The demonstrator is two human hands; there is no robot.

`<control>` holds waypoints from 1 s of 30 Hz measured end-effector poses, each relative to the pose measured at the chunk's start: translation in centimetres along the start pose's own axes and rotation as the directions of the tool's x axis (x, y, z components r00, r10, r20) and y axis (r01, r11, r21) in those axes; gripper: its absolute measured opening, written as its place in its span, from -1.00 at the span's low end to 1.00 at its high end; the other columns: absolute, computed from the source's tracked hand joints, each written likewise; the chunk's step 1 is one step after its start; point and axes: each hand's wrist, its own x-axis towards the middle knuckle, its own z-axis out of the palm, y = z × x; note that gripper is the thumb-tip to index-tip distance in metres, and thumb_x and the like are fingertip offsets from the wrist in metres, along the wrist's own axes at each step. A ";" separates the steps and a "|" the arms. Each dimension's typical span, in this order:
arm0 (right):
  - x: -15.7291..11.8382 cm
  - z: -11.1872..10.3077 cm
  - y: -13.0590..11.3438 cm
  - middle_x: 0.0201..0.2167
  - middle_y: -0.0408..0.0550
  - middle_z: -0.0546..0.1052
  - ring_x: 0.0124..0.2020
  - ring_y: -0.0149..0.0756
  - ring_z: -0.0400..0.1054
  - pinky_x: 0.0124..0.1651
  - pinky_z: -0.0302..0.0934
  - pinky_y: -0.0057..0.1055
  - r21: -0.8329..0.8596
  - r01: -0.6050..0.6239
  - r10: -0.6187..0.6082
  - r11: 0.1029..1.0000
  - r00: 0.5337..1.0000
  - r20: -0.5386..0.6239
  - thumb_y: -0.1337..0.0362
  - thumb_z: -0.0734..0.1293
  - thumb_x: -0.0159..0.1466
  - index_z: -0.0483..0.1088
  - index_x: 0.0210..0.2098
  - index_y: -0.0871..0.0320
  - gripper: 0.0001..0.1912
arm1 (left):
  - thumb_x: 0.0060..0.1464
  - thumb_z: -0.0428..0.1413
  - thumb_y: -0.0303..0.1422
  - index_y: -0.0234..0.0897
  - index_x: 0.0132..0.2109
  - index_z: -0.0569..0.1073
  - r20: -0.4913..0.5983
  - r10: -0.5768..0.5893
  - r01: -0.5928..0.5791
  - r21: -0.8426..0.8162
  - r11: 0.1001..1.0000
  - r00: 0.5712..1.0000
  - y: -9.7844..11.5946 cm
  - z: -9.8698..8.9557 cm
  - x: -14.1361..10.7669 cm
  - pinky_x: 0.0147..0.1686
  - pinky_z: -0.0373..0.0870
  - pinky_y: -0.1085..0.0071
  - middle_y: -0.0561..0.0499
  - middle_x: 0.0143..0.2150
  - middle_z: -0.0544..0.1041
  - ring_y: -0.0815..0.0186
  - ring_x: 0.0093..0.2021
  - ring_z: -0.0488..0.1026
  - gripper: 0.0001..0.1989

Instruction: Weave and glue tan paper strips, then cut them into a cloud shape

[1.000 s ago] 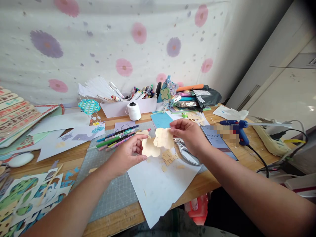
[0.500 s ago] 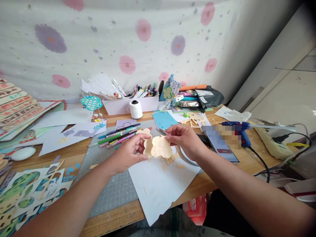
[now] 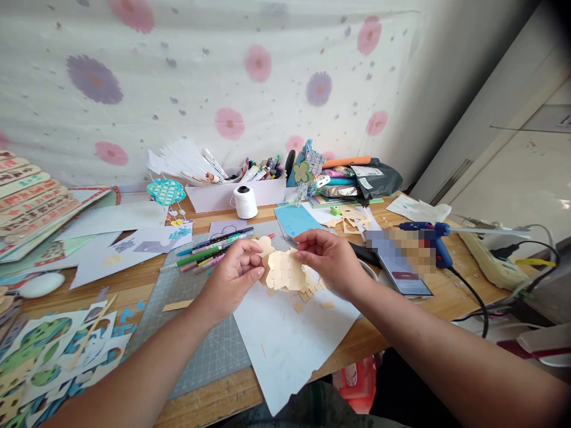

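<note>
A cream paper cutout (image 3: 285, 272) with a scalloped outline is held up above a white paper sheet (image 3: 289, 339). Small square pieces cover its face in a grid. My left hand (image 3: 236, 274) is closed, pinching the cutout's left side between thumb and fingers. At its upper right edge, the fingers of my right hand (image 3: 329, 259) are closed on the cutout. A thin greyish tip shows by the right fingers; its kind cannot be made out. Small loose cream squares (image 3: 307, 292) lie on the sheet just below. A rounded cream paper piece (image 3: 264, 245) shows behind the cutout.
Colored pens (image 3: 214, 249) lie on a grey cutting mat (image 3: 205, 351). A thread spool (image 3: 245, 203) stands behind. To the right are a phone (image 3: 410, 279) and a blue glue gun (image 3: 439, 244) with its cable. Paper scraps (image 3: 62, 351) cover the left front.
Both hands stay on the cutout, which has turned a little and sits slightly lower. The left hand has shifted a little right. The camera view has tilted slightly.
</note>
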 end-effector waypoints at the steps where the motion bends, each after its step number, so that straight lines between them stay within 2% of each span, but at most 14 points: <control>1: 0.0 0.1 -0.1 -0.45 -0.15 0.49 -0.40 -0.33 0.36 -0.26 0.26 -0.28 -0.009 0.007 -0.007 1.000 1.000 -0.007 0.28 0.46 -0.04 0.49 -0.31 0.14 -0.74 | -0.02 0.19 -0.38 -0.19 -0.28 0.32 -0.016 0.002 -0.002 0.005 1.000 1.000 0.1 0.1 0.0 -0.35 0.27 0.43 0.15 -0.42 0.42 0.37 -0.39 0.36 -0.82; 3: -0.1 0.2 -0.2 -0.46 -0.15 0.49 -0.41 -0.32 0.36 -0.26 0.26 -0.27 -0.020 0.019 -0.019 1.000 1.000 -0.022 0.27 0.46 -0.04 0.49 -0.32 0.13 -0.75 | -0.04 0.20 -0.38 -0.22 -0.39 0.34 -0.036 -0.003 0.003 0.019 1.000 0.999 0.3 0.2 -0.1 -0.36 0.24 0.44 0.14 -0.43 0.38 0.38 -0.40 0.32 -0.85; 6: -0.2 0.4 -0.4 -0.47 -0.16 0.48 -0.43 -0.33 0.36 -0.27 0.27 -0.27 -0.023 0.032 -0.033 0.999 0.999 -0.040 0.27 0.45 -0.04 0.48 -0.34 0.12 -0.76 | -0.01 0.16 -0.37 -0.24 -0.36 0.43 -0.056 -0.030 0.032 0.035 0.999 0.998 0.4 0.3 -0.1 -0.35 0.23 0.43 0.10 -0.43 0.42 0.35 -0.39 0.32 -0.94; 8: -0.2 0.6 -0.4 -0.47 -0.16 0.48 -0.42 -0.33 0.36 -0.26 0.28 -0.28 -0.017 0.043 -0.044 0.999 0.998 -0.053 0.26 0.44 -0.04 0.47 -0.35 0.11 -0.77 | 0.03 0.12 -0.34 -0.25 -0.31 0.47 -0.071 -0.048 0.051 0.038 0.998 0.996 0.4 0.2 -0.1 -0.33 0.24 0.40 0.07 -0.39 0.46 0.32 -0.35 0.35 -0.91; 11: -0.4 1.0 -0.2 -0.46 -0.15 0.47 -0.41 -0.32 0.36 -0.25 0.28 -0.28 -0.010 0.056 -0.057 0.998 0.996 -0.073 0.24 0.42 -0.02 0.45 -0.35 0.10 -0.78 | 0.07 0.10 -0.25 -0.27 -0.33 0.50 -0.071 -0.056 0.059 0.048 0.997 0.996 0.4 0.2 -0.2 -0.32 0.24 0.38 0.03 -0.39 0.48 0.29 -0.35 0.35 -0.81; 15: -0.6 1.6 0.1 -0.46 -0.13 0.46 -0.44 -0.32 0.34 -0.31 0.27 -0.29 0.001 0.044 -0.044 0.999 0.997 -0.056 0.22 0.41 -0.01 0.43 -0.34 0.11 -0.78 | 0.01 0.19 -0.17 -0.27 -0.50 0.43 -0.053 -0.057 0.061 0.089 0.994 0.997 0.2 0.3 -0.4 -0.43 0.13 0.42 0.11 -0.54 0.34 0.34 -0.46 0.24 -0.72; 19: -0.7 1.8 -0.1 -0.42 -0.11 0.47 -0.40 -0.30 0.35 -0.28 0.27 -0.28 0.015 0.030 -0.030 0.999 0.999 -0.017 0.18 0.39 0.03 0.39 -0.27 0.12 -0.73 | 0.01 0.18 -0.12 -0.25 -0.55 0.33 -0.082 -0.056 0.063 0.087 0.994 0.995 0.0 0.4 -0.3 -0.48 0.05 0.43 0.15 -0.57 0.23 0.37 -0.49 0.13 -0.65; 23: -0.8 1.7 -0.4 -0.46 -0.14 0.47 -0.40 -0.31 0.33 -0.22 0.25 -0.28 0.004 0.000 -0.001 1.000 0.997 0.080 0.25 0.46 -0.04 0.42 -0.29 0.16 -0.69 | 0.04 0.15 -0.08 -0.25 -0.51 0.36 -0.092 -0.074 0.079 0.048 0.996 0.993 -0.2 0.3 -0.3 -0.43 0.14 0.42 0.11 -0.52 0.33 0.33 -0.45 0.21 -0.65; 28: -1.0 1.6 -0.4 -0.57 -0.31 0.36 -0.51 -0.42 0.25 -0.33 0.23 -0.38 0.038 -0.076 0.069 0.996 0.985 0.155 0.33 0.45 -0.05 0.41 -0.12 0.15 -0.53 | 0.02 0.16 -0.07 -0.27 -0.46 0.46 -0.053 -0.107 0.107 -0.006 0.994 0.993 0.1 0.4 -0.3 -0.35 0.27 0.36 0.03 -0.48 0.44 0.24 -0.38 0.34 -0.66; 30: -1.0 1.6 -0.5 -0.58 -0.32 0.35 -0.52 -0.44 0.23 -0.34 0.24 -0.40 0.045 -0.086 0.078 0.995 0.983 0.166 0.34 0.45 -0.06 0.40 -0.12 0.14 -0.53 | 0.01 0.17 -0.08 -0.28 -0.46 0.49 -0.032 -0.117 0.117 -0.020 0.993 0.993 0.5 0.5 -0.4 -0.31 0.30 0.34 0.00 -0.45 0.48 0.21 -0.34 0.37 -0.67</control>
